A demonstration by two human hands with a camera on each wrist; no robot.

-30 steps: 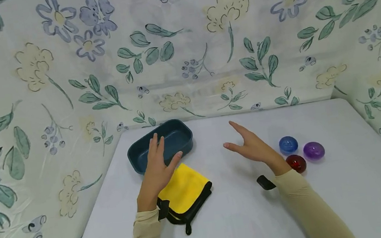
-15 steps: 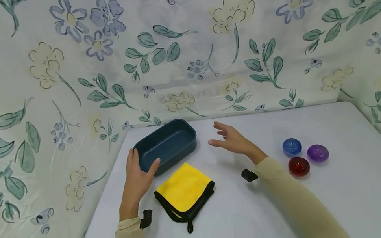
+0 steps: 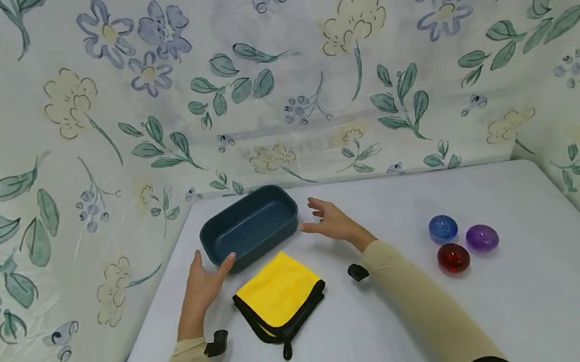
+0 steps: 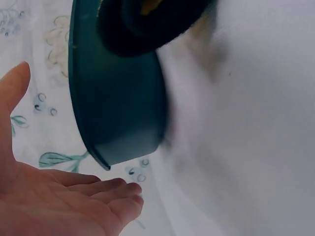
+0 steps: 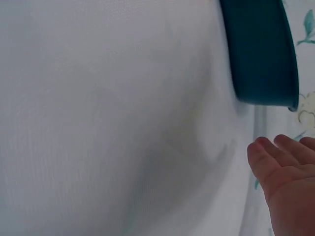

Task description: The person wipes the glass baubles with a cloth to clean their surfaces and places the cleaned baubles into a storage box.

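A dark teal rectangular tray (image 3: 250,227) sits empty at the back left of the white table (image 3: 373,328). My left hand (image 3: 205,279) is open at the tray's near left corner, its thumb at the rim. My right hand (image 3: 332,223) is open just off the tray's right end, fingers spread, not clearly touching it. A folded yellow cloth with black edging (image 3: 280,296) lies in front of the tray, between my forearms. The left wrist view shows the tray's wall (image 4: 118,113) close to my open palm (image 4: 59,206); the right wrist view shows the tray's end (image 5: 261,54) beyond my fingertips (image 5: 275,157).
Three glossy rounded objects lie at the right: a blue one (image 3: 442,227), a purple one (image 3: 482,238) and a red one (image 3: 453,257). A floral sheet (image 3: 277,74) walls in the table at the back and both sides.
My left hand came off the top of the tray and moved down to its near left corner. My right hand travelled left from the table's middle to the tray's right end.
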